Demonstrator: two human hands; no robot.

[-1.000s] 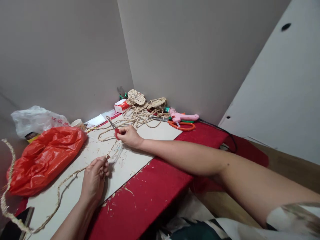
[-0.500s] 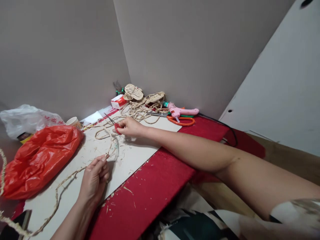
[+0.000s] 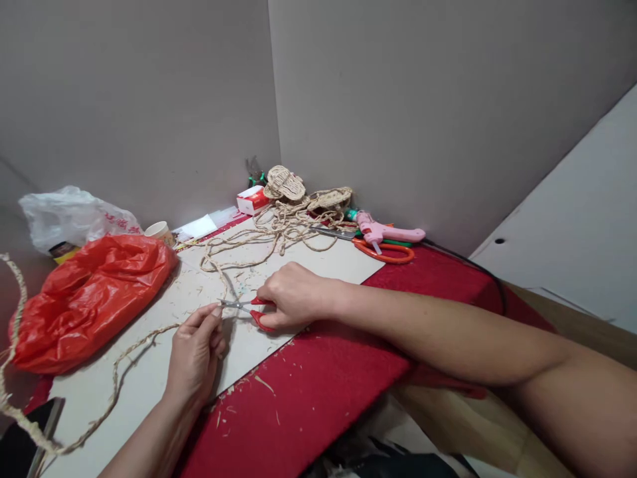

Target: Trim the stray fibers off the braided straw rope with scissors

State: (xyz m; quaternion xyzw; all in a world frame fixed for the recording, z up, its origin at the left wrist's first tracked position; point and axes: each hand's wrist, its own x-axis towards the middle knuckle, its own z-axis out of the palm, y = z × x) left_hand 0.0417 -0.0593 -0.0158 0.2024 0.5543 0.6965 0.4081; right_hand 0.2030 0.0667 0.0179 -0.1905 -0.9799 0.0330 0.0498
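Note:
A long braided straw rope (image 3: 115, 372) runs from the left edge across the board to my left hand (image 3: 196, 345), whose fingers are pinched closed on it. My right hand (image 3: 293, 295) grips the red handles of small scissors (image 3: 261, 312). Their blades are parted and point left, at the rope just by my left fingertips. Beyond the blades the rope continues to a loose tangle of rope (image 3: 283, 222) at the back. Two woven straw soles (image 3: 285, 183) lie on and beside that tangle.
A red plastic bag (image 3: 94, 299) and a clear bag (image 3: 74, 212) lie left, near a paper cup (image 3: 159, 231). At the back are a small red-white box (image 3: 253, 199), pliers (image 3: 255, 174), a pink glue gun (image 3: 388, 232) and orange-handled scissors (image 3: 385, 255). Straw scraps litter the white board (image 3: 249, 362).
My right hand has brought the scissors down and toward me to the rope at my left fingertips, with the blades now spread. My left hand keeps its pinch. The camera view has shifted slightly.

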